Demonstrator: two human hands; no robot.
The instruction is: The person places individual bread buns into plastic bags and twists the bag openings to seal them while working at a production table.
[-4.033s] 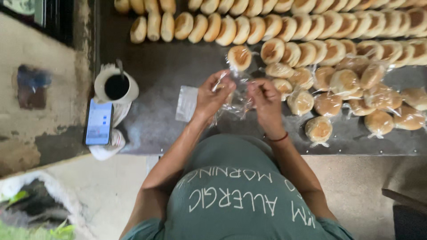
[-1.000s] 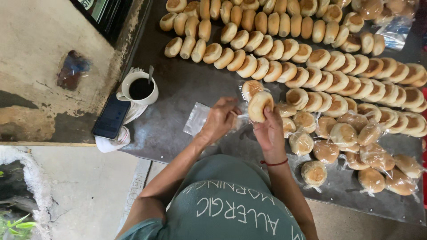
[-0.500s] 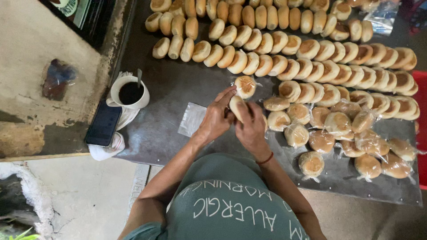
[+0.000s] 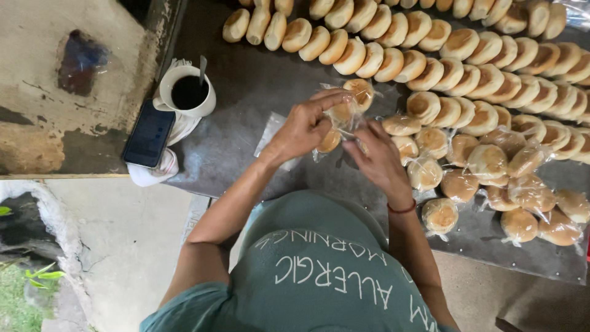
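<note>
Both my hands meet over the dark metal table (image 4: pixel 246 92). My left hand (image 4: pixel 304 126) grips a round bun in a clear plastic bag (image 4: pixel 335 120), fingers over its top. My right hand (image 4: pixel 378 160) holds the bag's other side from below right. Another bagged bun (image 4: pixel 361 92) lies just beyond my fingers. A flat stack of clear bags (image 4: pixel 270 129) lies under my left wrist.
Rows of unwrapped buns (image 4: pixel 393 58) lean along the table's far side. Several bagged buns (image 4: pixel 491 166) lie to the right. At the left stand a white cup of dark drink (image 4: pixel 187 92) with a spoon, and a phone (image 4: pixel 149 134) on a white cloth.
The bun that my right hand held bare a second ago now sits inside a clear bag held by both hands. The view has shifted slightly.
</note>
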